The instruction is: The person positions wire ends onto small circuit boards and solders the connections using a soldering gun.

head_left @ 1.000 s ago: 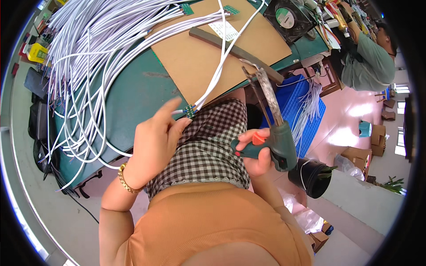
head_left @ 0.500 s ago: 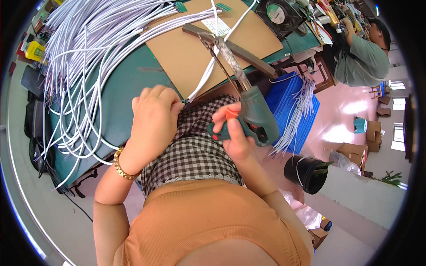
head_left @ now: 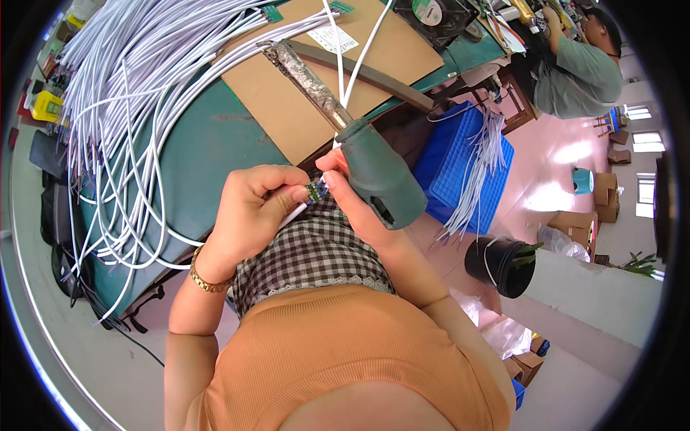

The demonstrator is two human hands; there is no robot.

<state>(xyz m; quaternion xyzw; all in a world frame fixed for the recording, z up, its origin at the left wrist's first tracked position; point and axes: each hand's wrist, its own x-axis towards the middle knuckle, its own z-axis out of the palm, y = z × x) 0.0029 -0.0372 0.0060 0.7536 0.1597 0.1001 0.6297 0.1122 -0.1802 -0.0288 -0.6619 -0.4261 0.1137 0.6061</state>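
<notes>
Between the thumb and fingers of my left hand (head_left: pixel 251 208) is a small green circuit board (head_left: pixel 313 192). Thin coloured wires (head_left: pixel 323 188) stick out at its right side, and a white cable (head_left: pixel 293 214) runs below it. My right hand (head_left: pixel 363 219) carries a dark green pistol-shaped soldering gun (head_left: pixel 384 172), whose body hides most of the fingers. The right thumb and a fingertip reach the wires beside the board. The gun's scorched metal barrel (head_left: pixel 309 82) points away to the upper left, over a cardboard sheet (head_left: pixel 266 108).
A thick bundle of white cables (head_left: pixel 144 65) covers the left of the green table (head_left: pixel 237 136). A dark bar (head_left: pixel 374 77) lies across the cardboard. At the right stand a blue crate (head_left: pixel 460 154) with cables and a black bucket (head_left: pixel 503 266). Another person (head_left: pixel 578 75) sits far right.
My hands have come together, and the board now shows between them. The soldering gun has swung so its barrel leans left, and its body has turned over my right hand.
</notes>
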